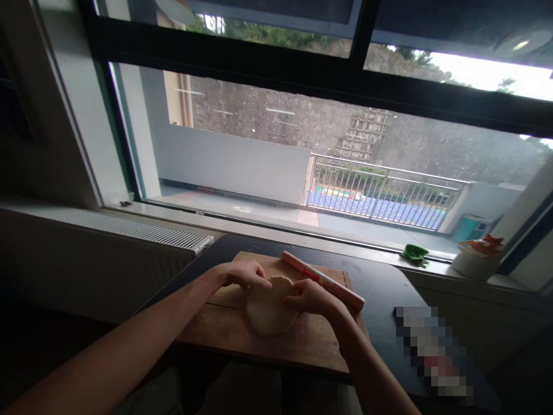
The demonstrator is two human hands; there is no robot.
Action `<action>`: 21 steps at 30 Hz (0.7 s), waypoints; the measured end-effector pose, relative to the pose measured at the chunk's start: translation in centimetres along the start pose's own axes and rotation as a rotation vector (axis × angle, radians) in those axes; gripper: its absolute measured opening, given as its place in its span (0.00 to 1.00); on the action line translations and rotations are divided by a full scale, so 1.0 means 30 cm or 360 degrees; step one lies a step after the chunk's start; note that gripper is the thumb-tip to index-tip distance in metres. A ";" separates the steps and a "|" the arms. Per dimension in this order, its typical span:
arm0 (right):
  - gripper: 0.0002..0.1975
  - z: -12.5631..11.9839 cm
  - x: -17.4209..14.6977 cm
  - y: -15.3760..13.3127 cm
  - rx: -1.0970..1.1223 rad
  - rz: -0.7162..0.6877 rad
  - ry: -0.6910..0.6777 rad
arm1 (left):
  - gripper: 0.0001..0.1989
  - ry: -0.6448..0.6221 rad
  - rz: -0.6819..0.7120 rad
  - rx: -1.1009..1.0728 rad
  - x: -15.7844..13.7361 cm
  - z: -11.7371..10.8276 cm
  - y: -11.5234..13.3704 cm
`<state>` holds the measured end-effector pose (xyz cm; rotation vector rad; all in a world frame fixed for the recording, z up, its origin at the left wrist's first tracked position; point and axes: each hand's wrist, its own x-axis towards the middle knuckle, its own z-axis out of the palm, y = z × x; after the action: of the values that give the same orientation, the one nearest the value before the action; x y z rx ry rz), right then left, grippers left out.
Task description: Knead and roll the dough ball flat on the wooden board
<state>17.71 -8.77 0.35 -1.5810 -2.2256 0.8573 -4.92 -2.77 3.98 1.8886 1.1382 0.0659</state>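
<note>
1. Fingers of your left hand [248,274] are bent and almost closed, pinching the far left edge of a pale, flat, roundish sheet of dough [270,314]
2. Fingers of your right hand [311,297] are curled in too, tips close together on its far right edge
3. Between your hands and toward you, the sheet of dough is over the middle of a flat, brown wooden board [228,328]; I cannot tell if all of it touches the wood
4. Just past your right hand, a long, thin, pink roll [322,279] with red marks lies slanted
5. Under your board is a smooth, dark table [380,282]
6. On your right, a crumpled green thing [415,254] and a round white pot [473,264] sit by the window [242,57]
</note>
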 end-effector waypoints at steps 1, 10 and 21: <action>0.13 0.000 0.003 -0.002 -0.0010 0.0017 -0.0004 | 0.22 -0.0003 -0.0024 0.0048 -0.006 -0.001 0.001; 0.12 0.057 -0.001 0.024 0.0134 -0.0018 0.0235 | 0.09 0.0021 0.0086 0.0202 0.032 0.037 -0.002; 0.12 0.077 -0.002 0.039 0.0306 -0.0029 0.0390 | 0.16 0.0045 0.0102 -0.0303 0.021 0.050 -0.021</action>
<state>17.37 -9.24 -2.16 -1.4866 -1.9247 0.7982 -4.29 -3.21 2.40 1.7591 1.0522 0.2296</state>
